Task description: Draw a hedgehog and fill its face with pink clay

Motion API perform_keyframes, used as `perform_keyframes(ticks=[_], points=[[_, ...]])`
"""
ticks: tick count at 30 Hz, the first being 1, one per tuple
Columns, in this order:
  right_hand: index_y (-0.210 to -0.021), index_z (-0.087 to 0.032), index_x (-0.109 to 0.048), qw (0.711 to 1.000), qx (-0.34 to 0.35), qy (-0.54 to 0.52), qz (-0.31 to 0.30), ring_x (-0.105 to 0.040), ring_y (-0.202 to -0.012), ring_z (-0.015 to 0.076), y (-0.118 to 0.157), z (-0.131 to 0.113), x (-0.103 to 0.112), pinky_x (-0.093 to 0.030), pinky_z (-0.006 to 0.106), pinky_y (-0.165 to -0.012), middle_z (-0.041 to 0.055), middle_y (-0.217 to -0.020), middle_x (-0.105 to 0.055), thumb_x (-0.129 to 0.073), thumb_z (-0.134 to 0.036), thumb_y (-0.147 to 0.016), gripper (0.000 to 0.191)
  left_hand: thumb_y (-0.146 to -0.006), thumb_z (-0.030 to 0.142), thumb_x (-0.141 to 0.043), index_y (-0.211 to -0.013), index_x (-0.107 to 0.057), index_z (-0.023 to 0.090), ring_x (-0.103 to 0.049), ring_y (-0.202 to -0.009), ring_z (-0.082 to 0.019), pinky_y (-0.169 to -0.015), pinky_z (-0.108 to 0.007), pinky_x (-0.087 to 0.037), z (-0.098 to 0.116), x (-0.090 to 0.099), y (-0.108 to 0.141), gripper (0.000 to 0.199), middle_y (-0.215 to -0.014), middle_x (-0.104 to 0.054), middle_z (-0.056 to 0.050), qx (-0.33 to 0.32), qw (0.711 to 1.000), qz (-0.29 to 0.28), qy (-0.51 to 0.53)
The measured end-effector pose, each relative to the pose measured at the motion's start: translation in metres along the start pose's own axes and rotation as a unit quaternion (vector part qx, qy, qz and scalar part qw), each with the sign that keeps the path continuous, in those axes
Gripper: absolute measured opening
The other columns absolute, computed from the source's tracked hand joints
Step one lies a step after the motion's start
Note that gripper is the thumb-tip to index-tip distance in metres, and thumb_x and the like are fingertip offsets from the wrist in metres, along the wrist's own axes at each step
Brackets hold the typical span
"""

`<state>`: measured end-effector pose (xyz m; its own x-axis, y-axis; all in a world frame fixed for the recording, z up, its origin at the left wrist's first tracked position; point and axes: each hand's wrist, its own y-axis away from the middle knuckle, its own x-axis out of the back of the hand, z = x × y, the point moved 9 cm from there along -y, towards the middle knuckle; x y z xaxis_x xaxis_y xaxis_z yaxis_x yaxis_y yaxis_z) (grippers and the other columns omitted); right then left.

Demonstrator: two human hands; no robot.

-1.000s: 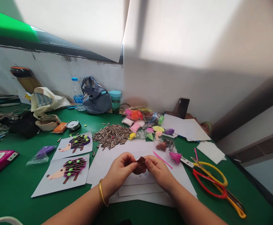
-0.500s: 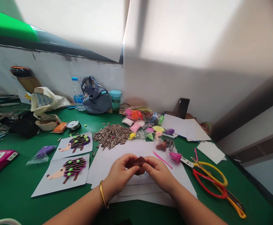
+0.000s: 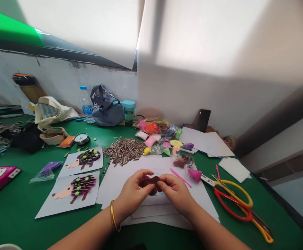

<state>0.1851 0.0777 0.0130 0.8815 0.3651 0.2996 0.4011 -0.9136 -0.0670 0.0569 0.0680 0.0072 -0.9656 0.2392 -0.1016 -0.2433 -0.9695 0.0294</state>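
A flattened piece of brown modelling clay is held up between the fingertips of both hands. My left hand, with a gold bangle at the wrist, pinches its left side. My right hand grips the right edge between thumb and fingers. Under the hands lies a stack of white paper, where some blue marks partly show. To the left are two cards with clay hedgehogs, the nearer card and the farther card, their backs covered in sunflower seeds and green dots.
Sunflower seeds form a heap beyond the paper. Bags of coloured clay lie behind, with a pink modelling tool on the paper. Red-and-yellow scissors rest at the right. A blue bag and water bottle stand by the wall.
The brown clay has turned slightly between my fingers, and my right fingertips have shifted a little on its edge. Everything else on the table stays put.
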Motion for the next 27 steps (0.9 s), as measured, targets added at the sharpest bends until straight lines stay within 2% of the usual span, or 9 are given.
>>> perform_keyframes(ticks=[3, 6, 10, 14, 16, 18, 22, 25, 27], points=[[-0.103, -0.024, -0.072, 0.999, 0.008, 0.034, 0.003, -0.065, -0.089, 0.0214, 0.001, -0.005, 0.003, -0.048, 0.031, -0.076, 0.0041, -0.097, -0.073, -0.062, -0.034, -0.089, 0.02, -0.077, 0.026, -0.071, -0.105, -0.056, 0.017, -0.064, -0.067, -0.017, -0.067, -0.031, -0.051, -0.002, 0.005, -0.001, 0.033, -0.069, -0.064, 0.001, 0.005, 1.0, 0.016, -0.003], [-0.121, -0.026, -0.065, 0.999, -0.004, 0.037, 0.023, -0.064, -0.099, 0.0241, 0.001, -0.003, 0.007, -0.049, 0.033, -0.076, 0.0062, -0.114, -0.071, -0.067, -0.035, -0.084, 0.038, -0.076, 0.026, -0.073, -0.106, -0.057, 0.018, -0.064, -0.064, -0.016, -0.064, -0.03, -0.051, -0.006, 0.005, -0.001, 0.036, -0.067, -0.062, 0.003, 0.012, 1.0, 0.015, -0.009], [-0.106, -0.023, -0.069, 0.999, -0.017, -0.017, 0.029, -0.065, -0.093, 0.0224, -0.001, 0.005, 0.006, -0.05, 0.034, -0.08, 0.0055, -0.101, -0.072, -0.063, -0.037, -0.087, 0.024, -0.078, 0.026, -0.069, -0.111, -0.057, 0.018, -0.064, -0.064, -0.017, -0.065, -0.03, -0.051, -0.009, 0.001, -0.001, 0.037, -0.066, -0.066, 0.001, 0.014, 1.0, -0.01, -0.011], [-0.089, -0.02, -0.065, 0.994, -0.023, -0.076, 0.069, -0.063, -0.08, 0.0199, -0.002, 0.011, 0.014, -0.05, 0.032, -0.074, 0.0033, -0.085, -0.067, -0.063, -0.041, -0.087, 0.022, -0.076, 0.03, -0.071, -0.123, -0.053, 0.019, -0.068, -0.087, -0.022, -0.078, -0.037, -0.053, -0.009, 0.009, -0.003, 0.051, -0.095, -0.072, -0.007, 0.014, 1.0, 0.024, -0.006], [-0.089, -0.02, -0.062, 0.993, -0.022, -0.093, 0.071, -0.062, -0.079, 0.019, -0.003, 0.011, 0.016, -0.05, 0.032, -0.073, 0.0026, -0.083, -0.065, -0.062, -0.042, -0.087, 0.023, -0.071, 0.027, -0.075, -0.121, -0.055, 0.019, -0.068, -0.092, -0.024, -0.08, -0.038, -0.054, -0.009, 0.013, -0.004, 0.054, -0.098, -0.07, -0.008, 0.015, 0.999, 0.042, -0.003], [-0.089, -0.02, -0.06, 0.994, -0.026, -0.089, 0.065, -0.061, -0.08, 0.0188, -0.002, 0.011, 0.016, -0.049, 0.032, -0.073, 0.0021, -0.083, -0.063, -0.064, -0.042, -0.086, 0.022, -0.07, 0.027, -0.075, -0.115, -0.056, 0.019, -0.068, -0.086, -0.023, -0.076, -0.036, -0.055, -0.008, 0.016, -0.005, 0.049, -0.087, -0.068, -0.004, 0.017, 0.999, 0.051, -0.005], [-0.089, -0.022, -0.05, 0.993, -0.023, -0.112, 0.029, -0.062, -0.09, 0.0206, -0.002, 0.007, 0.007, -0.05, 0.034, -0.077, 0.0041, -0.099, -0.064, -0.073, -0.036, -0.079, 0.029, -0.072, 0.029, -0.073, -0.11, -0.056, 0.019, -0.068, -0.073, -0.02, -0.07, -0.034, -0.055, -0.005, 0.014, -0.004, 0.043, -0.075, -0.066, 0.0, 0.015, 0.999, 0.045, -0.003], [-0.101, -0.024, -0.045, 0.989, -0.03, -0.142, 0.006, -0.065, -0.088, 0.0202, -0.001, 0.011, -0.004, -0.053, 0.035, -0.076, 0.0017, -0.095, -0.062, -0.074, -0.032, -0.078, 0.038, -0.074, 0.028, -0.071, -0.109, -0.057, 0.019, -0.069, -0.074, -0.021, -0.073, -0.036, -0.055, -0.003, 0.011, -0.003, 0.039, -0.077, -0.069, -0.001, 0.004, 0.999, 0.038, -0.028], [-0.107, -0.025, -0.046, 0.992, -0.031, -0.12, 0.016, -0.065, -0.084, 0.0191, -0.001, 0.013, -0.005, -0.053, 0.035, -0.075, -0.0009, -0.088, -0.059, -0.072, -0.03, -0.079, 0.039, -0.076, 0.027, -0.069, -0.109, -0.06, 0.02, -0.07, -0.081, -0.022, -0.076, -0.036, -0.055, -0.002, 0.011, -0.002, 0.035, -0.087, -0.071, -0.004, -0.009, 0.998, 0.044, -0.054]])
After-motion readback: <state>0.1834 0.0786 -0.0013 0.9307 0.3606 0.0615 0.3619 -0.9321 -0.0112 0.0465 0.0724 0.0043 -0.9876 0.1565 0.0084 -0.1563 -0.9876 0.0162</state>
